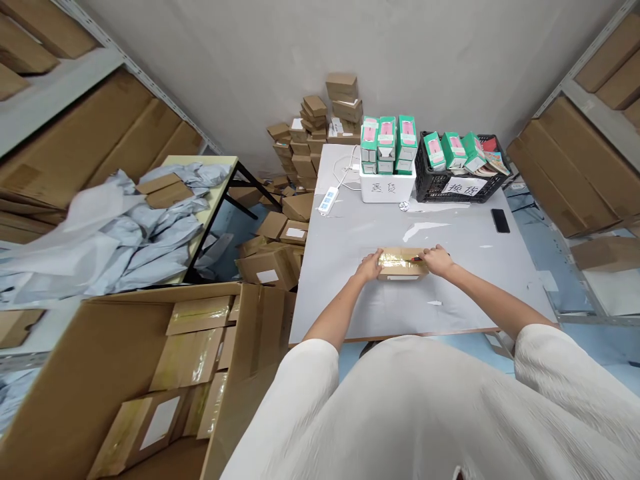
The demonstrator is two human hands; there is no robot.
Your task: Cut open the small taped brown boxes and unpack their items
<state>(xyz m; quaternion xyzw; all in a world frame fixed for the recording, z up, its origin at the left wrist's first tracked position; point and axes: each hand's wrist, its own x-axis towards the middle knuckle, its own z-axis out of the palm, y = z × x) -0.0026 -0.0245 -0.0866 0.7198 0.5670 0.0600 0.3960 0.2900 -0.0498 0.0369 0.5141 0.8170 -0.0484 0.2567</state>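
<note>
A small brown cardboard box, wrapped in shiny clear tape, lies on the grey table in front of me. My left hand presses against the box's left end with the fingers curled on it. My right hand rests at the box's right end, pinching a small red-tipped tool against the top of the box. Both forearms reach in from below.
A white bin and a black crate with green-pink product boxes stand at the table's far edge. A power strip and a black phone lie nearby. A large open carton with taped parcels stands at left. Shelves flank both sides.
</note>
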